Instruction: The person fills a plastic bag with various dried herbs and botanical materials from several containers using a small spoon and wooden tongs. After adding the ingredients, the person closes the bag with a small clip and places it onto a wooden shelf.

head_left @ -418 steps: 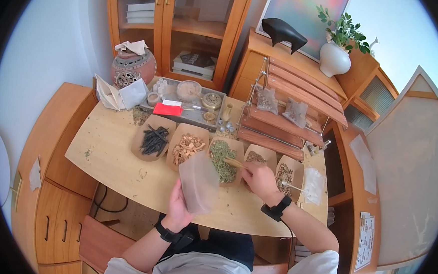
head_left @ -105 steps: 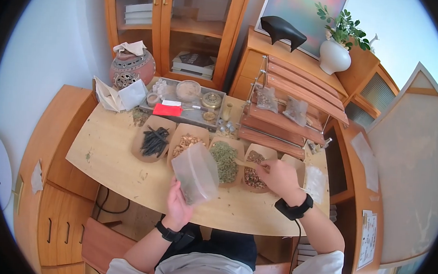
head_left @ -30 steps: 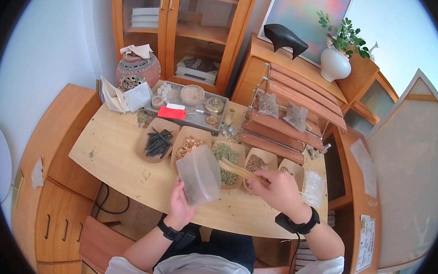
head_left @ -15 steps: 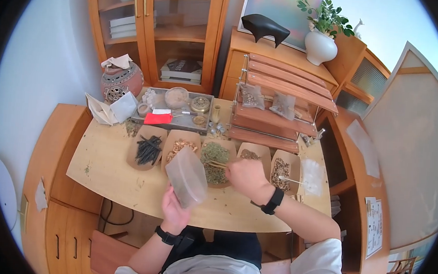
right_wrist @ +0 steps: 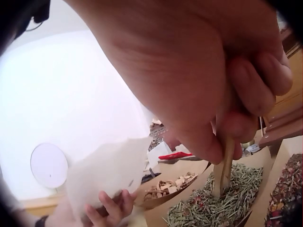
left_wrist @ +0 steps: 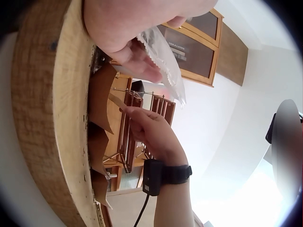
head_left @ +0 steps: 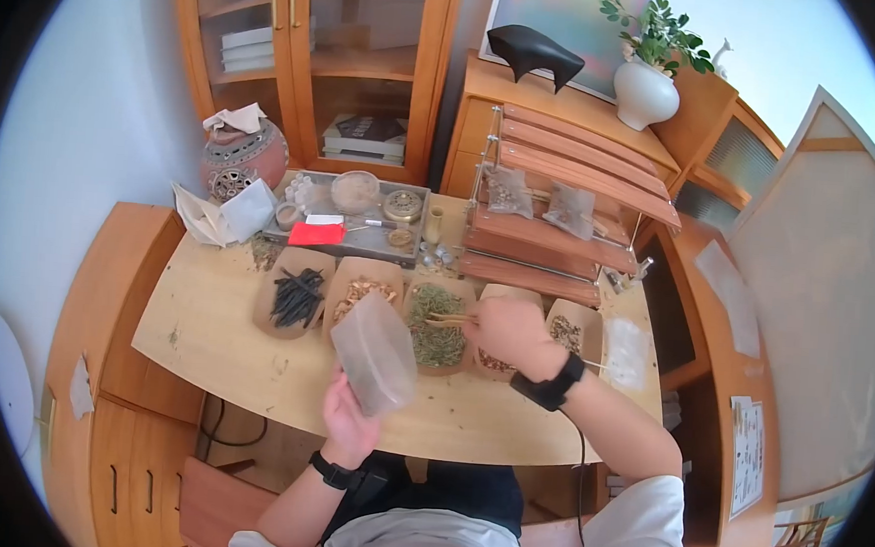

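Observation:
In the head view my left hand holds up a translucent plastic pouch, gripping its lower part. The pouch leans over the near side of the paper trays. My right hand pinches pale bamboo tongs, which reach left over the dried green herb in the middle tray. From the right wrist, the tips of the tongs are down in the green needle-like pieces. The left wrist view has the pouch hanging beyond the left fingers. My right hand partly hides the tray of reddish mix.
Trays of black strips and orange-brown chips stand left of the herb; another tray is at the right. Behind them are a grey tray with incense ware and a slatted wooden rack. A clear plastic bag lies at the right.
A second ago the tongs and right hand were nearer me, beside the pouch; they have moved back over the green herb, then slightly right. The left hand keeps holding the pouch.

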A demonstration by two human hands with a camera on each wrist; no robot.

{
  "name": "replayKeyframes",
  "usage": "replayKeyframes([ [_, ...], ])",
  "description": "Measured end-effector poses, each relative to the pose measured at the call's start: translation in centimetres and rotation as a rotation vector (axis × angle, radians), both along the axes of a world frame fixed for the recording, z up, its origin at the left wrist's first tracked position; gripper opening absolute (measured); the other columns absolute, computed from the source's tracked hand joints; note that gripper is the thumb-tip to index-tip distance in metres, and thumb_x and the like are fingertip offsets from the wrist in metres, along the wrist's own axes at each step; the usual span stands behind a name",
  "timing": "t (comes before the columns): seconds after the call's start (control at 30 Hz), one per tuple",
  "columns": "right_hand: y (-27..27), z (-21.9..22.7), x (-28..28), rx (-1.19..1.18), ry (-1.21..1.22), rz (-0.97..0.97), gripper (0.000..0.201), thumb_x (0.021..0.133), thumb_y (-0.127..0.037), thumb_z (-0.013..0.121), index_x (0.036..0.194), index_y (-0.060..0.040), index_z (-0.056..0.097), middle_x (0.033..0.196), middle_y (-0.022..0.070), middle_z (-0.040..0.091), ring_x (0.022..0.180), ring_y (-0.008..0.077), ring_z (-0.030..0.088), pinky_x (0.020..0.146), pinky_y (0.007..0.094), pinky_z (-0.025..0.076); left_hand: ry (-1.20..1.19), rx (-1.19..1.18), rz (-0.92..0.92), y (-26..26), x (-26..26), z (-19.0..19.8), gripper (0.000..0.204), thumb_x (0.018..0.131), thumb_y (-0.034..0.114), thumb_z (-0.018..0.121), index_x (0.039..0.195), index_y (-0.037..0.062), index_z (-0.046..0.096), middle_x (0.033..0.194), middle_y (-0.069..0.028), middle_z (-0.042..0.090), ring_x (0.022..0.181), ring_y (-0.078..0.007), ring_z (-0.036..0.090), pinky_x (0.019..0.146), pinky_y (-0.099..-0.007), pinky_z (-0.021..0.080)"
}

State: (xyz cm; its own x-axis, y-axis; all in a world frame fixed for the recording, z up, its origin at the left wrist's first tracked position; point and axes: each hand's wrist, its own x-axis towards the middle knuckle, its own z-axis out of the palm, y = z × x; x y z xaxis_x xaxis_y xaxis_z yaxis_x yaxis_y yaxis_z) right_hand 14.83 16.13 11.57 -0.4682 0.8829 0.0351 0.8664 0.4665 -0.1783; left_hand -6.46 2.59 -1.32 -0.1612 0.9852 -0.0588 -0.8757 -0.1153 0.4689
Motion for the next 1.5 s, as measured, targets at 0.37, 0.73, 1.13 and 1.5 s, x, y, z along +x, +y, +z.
replayKeyframes([
  [0.37,3.6,-0.2,3.9,-0.406,0.113,-0.229,0.029,0.087,-0.033,0.064,0.095,-0.0087,0.078,0.089,0.0204,0.072,0.083,0.0364,0.070,0.080,0.0416,0.056,0.018,0.011,-0.001,0.2,0.3,0.9,0.054,0.099,0.031,0.042,0.148,0.0083,0.038,0.147,-0.0093,0.048,0.137,-0.0274,0.045,0.115,-0.0445,0.035],
  [0.73,2.1,1.6,2.6,-0.207,0.133,-0.162,0.027,0.089,-0.033,0.061,0.096,-0.0133,0.078,0.092,0.0160,0.073,0.089,0.0356,0.069,0.082,0.0438,0.055,0.010,0.021,-0.001,0.1,0.3,1.0,0.053,0.099,0.030,0.043,0.148,0.0086,0.039,0.146,-0.0093,0.049,0.137,-0.0277,0.046,0.114,-0.0447,0.036],
  [1.13,5.7,0.3,5.5,-0.368,0.162,0.020,0.031,0.090,-0.035,0.062,0.096,-0.0084,0.077,0.084,0.0168,0.073,0.079,0.0355,0.069,0.075,0.0440,0.054,-0.001,-0.009,0.008,0.0,0.3,0.8,0.051,0.099,0.029,0.044,0.146,0.0087,0.041,0.145,-0.0098,0.051,0.136,-0.0272,0.047,0.114,-0.0444,0.037],
  [1.5,5.0,0.2,5.8,-0.471,-0.005,-0.066,0.044,0.092,-0.041,0.063,0.098,0.0008,0.075,0.078,0.0160,0.070,0.070,0.0268,0.065,0.069,0.0373,0.051,-0.003,-0.001,0.004,0.2,0.3,0.9,0.051,0.098,0.028,0.044,0.145,0.0092,0.040,0.145,-0.0089,0.050,0.136,-0.0272,0.046,0.114,-0.0452,0.035],
])
